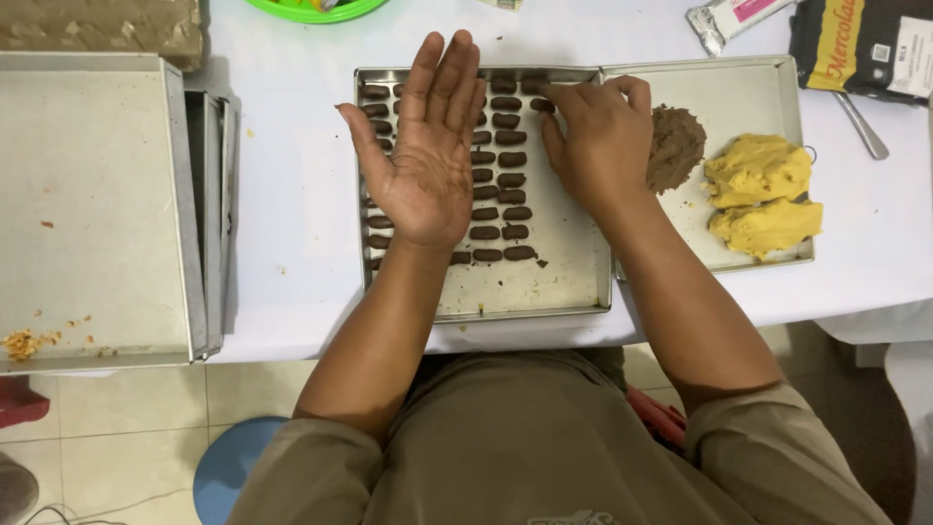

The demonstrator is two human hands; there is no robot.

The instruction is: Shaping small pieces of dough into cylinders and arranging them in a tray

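A square metal tray (573, 277) lies on the white table with several small brown dough logs (512, 198) set in columns. My left hand (426, 156) hovers palm-up over the tray's left columns, fingers spread, holding nothing. My right hand (600, 141) is palm-down at the tray's upper right, fingertips touching a brown log (541, 105) at the top of the right column; whether it grips the log cannot be made out. Beside it, a second tray (748, 83) carries a lump of brown dough (675, 146) and two lumps of yellow dough (760, 194).
A stack of larger metal trays (97, 214) with crumbs stands at the left. A green bowl rim (316, 10) sits at the back. A dark packet (860, 44), a wrapped bar (729, 17) and a spoon handle (860, 126) lie at the back right. A blue stool (228, 467) is below.
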